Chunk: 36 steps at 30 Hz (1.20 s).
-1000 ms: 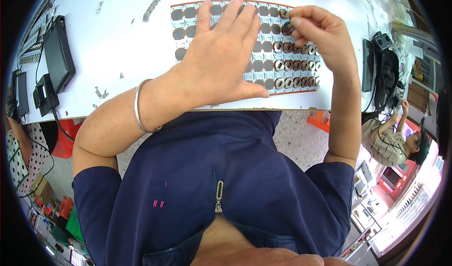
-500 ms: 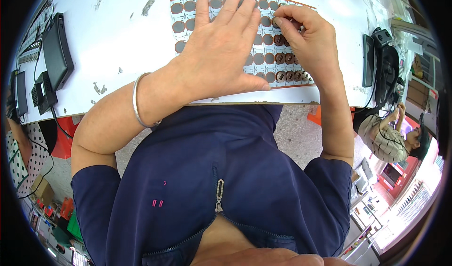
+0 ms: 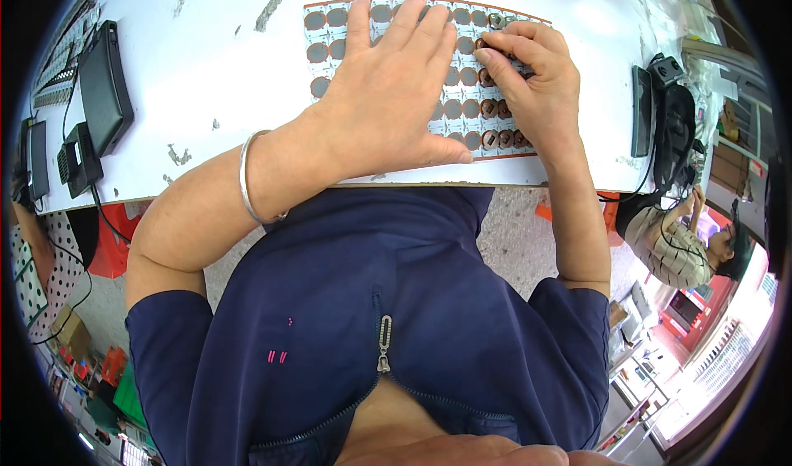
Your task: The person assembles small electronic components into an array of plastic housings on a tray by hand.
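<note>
A flat panel (image 3: 316, 35) with rows of round grey spots and brown edge strips lies on the white table. My left hand (image 3: 388, 95) rests flat across its middle, fingers spread, covering many of the spots. Over the right part of the panel, my right hand (image 3: 536, 78) pinches a small brown round piece (image 3: 482, 45) between thumb and fingertips, at a spot in the second row from the far edge. Similar brown round pieces (image 3: 490, 139) sit on the right-hand columns, partly hidden by that hand. A shiny silvery piece (image 3: 497, 21) shows just beyond its fingers.
A black flat device (image 3: 104, 91) and a small black box (image 3: 78, 162) with cables stand on the left. Black devices and cables (image 3: 678, 128) lie at the right edge of the table (image 3: 198, 70). A person in a striped top (image 3: 672, 247) is off to the right.
My right hand has shifted slightly nearer on the panel, and the silvery piece beyond its fingers shows more plainly. My left hand keeps its place on the panel.
</note>
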{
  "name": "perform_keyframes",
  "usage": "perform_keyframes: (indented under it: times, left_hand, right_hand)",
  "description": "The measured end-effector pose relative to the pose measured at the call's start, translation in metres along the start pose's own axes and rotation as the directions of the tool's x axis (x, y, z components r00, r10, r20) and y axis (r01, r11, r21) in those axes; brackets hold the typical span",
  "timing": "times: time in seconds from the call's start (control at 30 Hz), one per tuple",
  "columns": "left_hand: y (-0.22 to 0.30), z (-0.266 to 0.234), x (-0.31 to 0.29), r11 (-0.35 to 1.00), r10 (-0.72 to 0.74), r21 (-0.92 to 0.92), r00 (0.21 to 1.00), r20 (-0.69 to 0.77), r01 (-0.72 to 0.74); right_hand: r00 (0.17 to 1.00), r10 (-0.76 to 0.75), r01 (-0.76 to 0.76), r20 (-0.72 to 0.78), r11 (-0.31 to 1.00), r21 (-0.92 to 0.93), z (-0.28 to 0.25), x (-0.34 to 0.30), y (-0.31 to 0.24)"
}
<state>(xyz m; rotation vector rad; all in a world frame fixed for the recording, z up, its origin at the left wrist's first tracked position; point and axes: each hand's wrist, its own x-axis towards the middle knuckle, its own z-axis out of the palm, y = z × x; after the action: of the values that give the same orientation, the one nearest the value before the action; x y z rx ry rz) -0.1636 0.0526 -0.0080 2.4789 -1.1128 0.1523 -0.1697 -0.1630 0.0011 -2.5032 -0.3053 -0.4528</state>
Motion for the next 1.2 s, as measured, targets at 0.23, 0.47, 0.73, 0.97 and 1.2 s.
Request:
perform_keyframes:
  times: [0.23, 0.47, 0.73, 0.97, 1.2]
  left_hand:
    - [0.002, -0.005, 0.001, 1.000, 0.002, -0.001, 0.999, 0.039, -0.002]
    - [0.000, -0.003, 0.000, 0.999, -0.010, -0.047, 1.000, 0.026, 0.011]
    - [-0.001, -0.004, 0.001, 0.998, -0.017, -0.067, 0.999, 0.034, 0.019]
    - [-0.001, -0.002, 0.004, 0.999, -0.008, -0.045, 0.999, 0.035, 0.010]
    - [-0.001, -0.002, 0.002, 0.999, 0.002, -0.038, 0.999, 0.032, -0.001]
  right_hand:
    - [0.999, -0.039, 0.041, 0.025, 0.998, -0.043, -0.008, 0.063, 0.042]
    - [0.998, -0.068, 0.068, 0.003, 0.995, -0.077, 0.012, 0.110, 0.091]
    - [0.997, -0.079, 0.079, 0.010, 0.996, -0.046, -0.013, 0.102, 0.100]
    - [0.976, -0.144, 0.166, 0.163, 0.977, -0.131, -0.001, 0.106, 0.094]
    - [0.987, -0.098, 0.113, 0.127, 0.987, -0.112, -0.011, 0.100, 0.092]
